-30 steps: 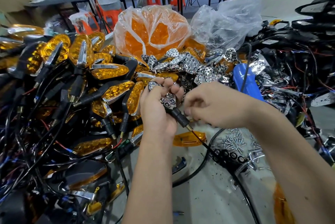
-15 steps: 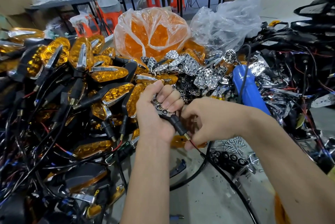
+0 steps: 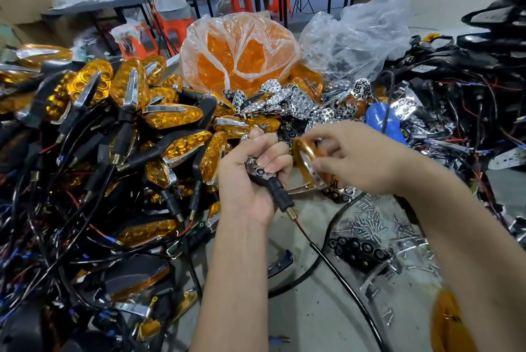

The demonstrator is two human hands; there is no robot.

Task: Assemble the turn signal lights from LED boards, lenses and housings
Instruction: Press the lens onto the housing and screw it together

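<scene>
Right hand (image 3: 361,160) now holding amber lens (image 3: 308,165), left hand (image 3: 253,178) gripping housing (image 3: 263,176)

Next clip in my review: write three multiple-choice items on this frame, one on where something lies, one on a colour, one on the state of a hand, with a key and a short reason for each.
1. Where does the clear bag of amber lenses sit?
A. Behind the heap of chrome reflectors
B. On the floor beside a stool
C. In the person's lap

2. What colour is the lens in the right hand?
A. Red
B. Amber
C. Clear

3. What is the left hand doing?
A. Lying flat on the table
B. Gripping a black housing with its stem and wire hanging below
C. Hanging idle

Key:
1 A, the bag rises just beyond the chrome pieces.
2 B, the piece at the fingertips is orange-yellow.
3 B, the fingers curl round the housing body.
</scene>
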